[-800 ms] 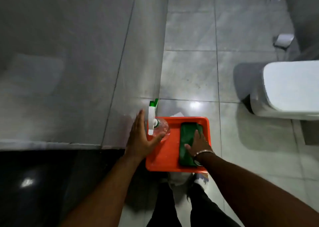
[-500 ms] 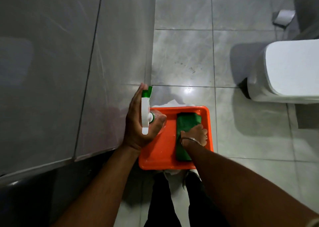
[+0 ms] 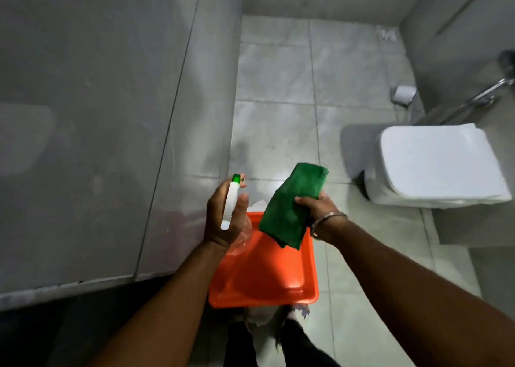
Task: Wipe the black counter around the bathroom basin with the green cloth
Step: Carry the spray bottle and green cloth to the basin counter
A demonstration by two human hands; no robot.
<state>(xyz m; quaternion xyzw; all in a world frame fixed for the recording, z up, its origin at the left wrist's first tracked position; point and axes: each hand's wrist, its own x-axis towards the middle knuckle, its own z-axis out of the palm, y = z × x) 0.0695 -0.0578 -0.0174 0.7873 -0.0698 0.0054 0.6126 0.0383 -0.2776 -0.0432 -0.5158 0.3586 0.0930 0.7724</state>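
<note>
My right hand (image 3: 317,209) grips the green cloth (image 3: 292,202), which hangs folded in the air above the orange tray (image 3: 267,283). My left hand (image 3: 223,219) is wrapped around a clear spray bottle (image 3: 231,207) with a white and green trigger head, held above the tray's left side. The tray holds nothing else and sits low near my legs. A dark strip at the lower left (image 3: 33,336) may be the black counter's edge; the basin is out of view.
A grey tiled wall (image 3: 97,115) fills the left. A white toilet (image 3: 434,166) stands at the right on the pale tiled floor (image 3: 276,121). A paper roll holder (image 3: 404,93) and a chrome hose (image 3: 485,96) are on the right wall.
My right hand closed on the green cloth and lifted it off the tray. My left hand raised the spray bottle out of the tray. The view tilted upward a little.
</note>
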